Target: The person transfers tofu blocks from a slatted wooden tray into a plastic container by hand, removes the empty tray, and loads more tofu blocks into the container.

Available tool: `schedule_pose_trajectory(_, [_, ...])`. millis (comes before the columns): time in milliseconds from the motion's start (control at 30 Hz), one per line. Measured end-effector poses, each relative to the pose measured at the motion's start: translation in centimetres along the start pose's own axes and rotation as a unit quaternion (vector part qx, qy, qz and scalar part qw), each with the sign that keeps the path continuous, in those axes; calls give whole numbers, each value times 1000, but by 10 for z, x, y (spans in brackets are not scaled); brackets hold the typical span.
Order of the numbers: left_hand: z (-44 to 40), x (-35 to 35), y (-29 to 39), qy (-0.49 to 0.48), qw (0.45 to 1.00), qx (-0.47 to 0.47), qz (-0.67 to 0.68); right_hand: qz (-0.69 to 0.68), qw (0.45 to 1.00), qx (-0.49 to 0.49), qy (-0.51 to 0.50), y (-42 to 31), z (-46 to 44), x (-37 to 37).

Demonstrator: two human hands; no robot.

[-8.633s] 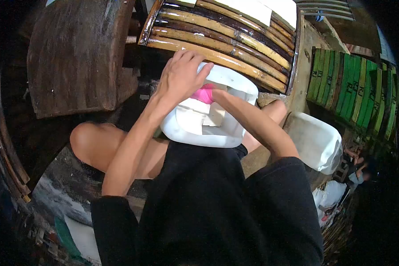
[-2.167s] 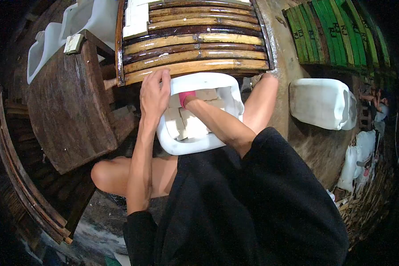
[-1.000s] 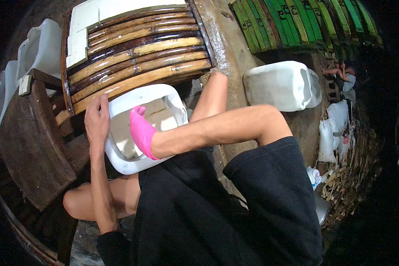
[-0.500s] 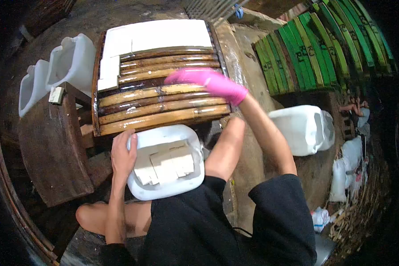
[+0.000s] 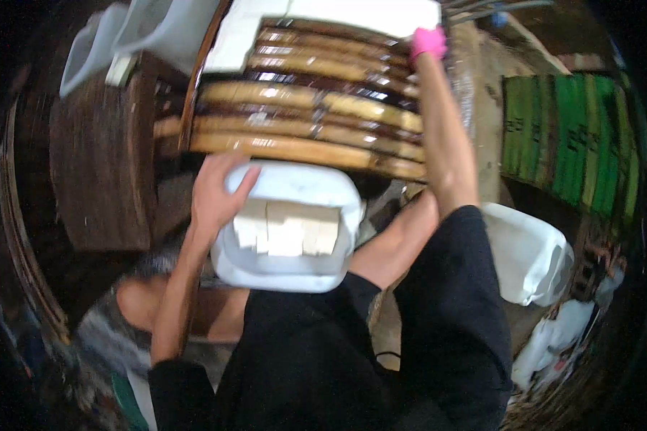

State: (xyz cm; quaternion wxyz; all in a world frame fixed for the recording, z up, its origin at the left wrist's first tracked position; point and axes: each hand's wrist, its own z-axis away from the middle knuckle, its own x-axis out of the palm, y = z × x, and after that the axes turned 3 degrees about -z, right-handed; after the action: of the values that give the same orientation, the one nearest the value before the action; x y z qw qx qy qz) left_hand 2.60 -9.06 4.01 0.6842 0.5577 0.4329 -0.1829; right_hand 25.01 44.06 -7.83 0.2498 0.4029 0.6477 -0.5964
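Note:
A white plastic tub (image 5: 287, 281), cut open at the top, sits at my lap with several pale rectangular blocks (image 5: 287, 228) inside that look like tofu. My left hand (image 5: 219, 190) grips the tub's left far rim, thumb over the edge. Beyond the tub lies a rack of wet bamboo slats (image 5: 266, 144). White blocks (image 5: 233, 43) lie close together along its far and left sides. My right hand (image 5: 428, 44), in a pink glove, is stretched to the rack's far right corner, by the end of the white row. Its fingers are blurred and mostly hidden.
More cut plastic containers (image 5: 158, 29) stand at the upper left behind a dark wooden block (image 5: 97, 158), which bears a small pale piece (image 5: 121, 70). Green slatted frames (image 5: 568, 136) stand at the right. Another white container (image 5: 521, 251) lies below them.
My right hand has moved from above the middle slats to the rack's far right corner. My left hand stays on the tub. The view has shifted, and the tub's opening looks tilted differently.

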Motion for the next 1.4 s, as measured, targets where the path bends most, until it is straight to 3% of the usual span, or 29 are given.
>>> schedule_pose_trajectory(33, [-1, -4, 6, -2, 1000, -7, 0, -42, 999, 20, -9, -2, -9, 1])
schedule_pose_trajectory(67, [1, -5, 5, -2, 1000, -13, -4, -137, 987, -34, -82, -1, -7, -20])
schedule_pose_trajectory(133, [-2, -4, 6, 1, 1000, -19, -9, -340, 900, -91, -257, 0, 0, -63])
schedule_pose_trajectory(200, [-1, -4, 5, 5, 999, -34, 4, -424, 817, -10, -391, 6, -16, -84])
schedule_pose_trajectory(267, [-4, -2, 4, 18, 1000, -22, 12, -463, 741, 136, -467, 13, -48, -83])
schedule_pose_trajectory(400, [-7, -2, 8, 27, 999, -16, 11, -591, 623, 223, -461, 3, -46, -64])
schedule_pose_trajectory(500, [-9, -5, 12, 16, 999, -27, 5, -678, 523, 172, -487, -18, 0, -68])
schedule_pose_trajectory(533, [-10, -6, 13, 16, 1000, -22, 4, -697, 555, 154, -427, -3, -4, -42])
schedule_pose_trajectory(600, [-9, -6, 13, 13, 1000, -13, 6, -751, 518, 125, -389, -5, 27, -46])
schedule_pose_trajectory(700, [-7, -5, 10, 5, 1000, -15, 18, -787, 504, 130, -331, -9, 69, -74])
schedule_pose_trajectory(800, [-5, -1, 3, 11, 999, -9, 29, -786, 550, 121, -255, 9, 107, -110])
schedule_pose_trajectory(867, [-6, -4, 0, -19, 999, -6, 36, -867, 288, 195, -357, 14, 147, -160])
schedule_pose_trajectory(933, [-4, -4, 0, -7, 998, 0, 54, -800, 397, 90, -441, -8, 210, -196])
schedule_pose_trajectory(967, [-3, -2, -3, -11, 999, 5, 51, -790, 392, 70, -467, -18, 237, -207])
schedule_pose_trajectory(1133, [2, -1, -11, -4, 997, 14, 82, -791, 274, 206, -507, -45, 364, -226])
schedule_pose_trajectory(1300, [2, 4, -18, 1, 993, 22, 118, -717, 220, 409, -520, -73, 430, -259])
schedule_pose_trajectory(1333, [2, 4, -19, 1, 993, 19, 117, -655, 290, 438, -544, -63, 434, -257])
schedule_pose_trajectory(1400, [2, 5, -18, 1, 994, 13, 112, -576, 363, 406, -609, -65, 444, -238])
